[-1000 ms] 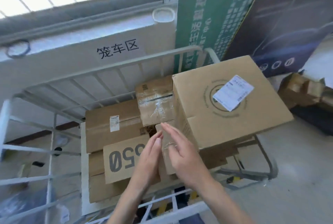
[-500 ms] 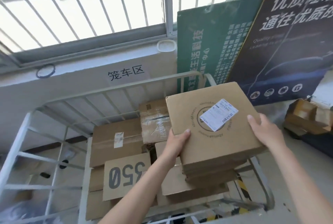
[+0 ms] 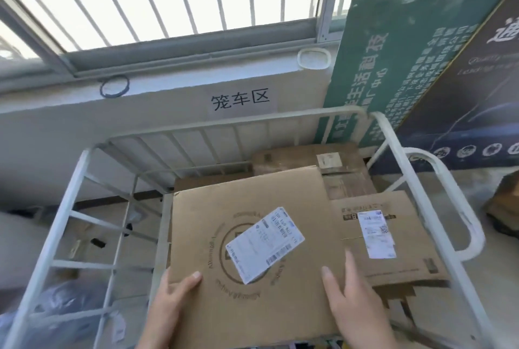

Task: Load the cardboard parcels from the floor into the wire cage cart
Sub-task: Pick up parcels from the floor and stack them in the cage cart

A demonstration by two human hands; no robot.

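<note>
You have both hands on one large flat parcel [image 3: 252, 202], which lies on top of the load inside the single wire cage cart [image 3: 252, 123]. Your right hand [image 3: 359, 309] rests on the parcel's top near the right edge, fingers straight and flat, grasping nothing. Your left hand [image 3: 171, 303] is at the near left corner with one digit laid on top. The rest of that hand drops over the edge out of sight, so I cannot tell whether it grips.

Count three parcel tops in the cart: the large one, a second parcel [image 3: 415, 236] just beside it on the right, and a back parcel [image 3: 295, 159] against the far rail. Each carries one white label, three in all. A brown strip behind the large parcel may be a fourth, but it is mostly covered. Whatever lies beneath is hidden. Two boards lean on the wall, a green board [image 3: 398, 67] and a dark board [image 3: 477, 90], both cut off by the frame. More cardboard [image 3: 505, 202] shows on the floor at the right edge, also cut off.
</note>
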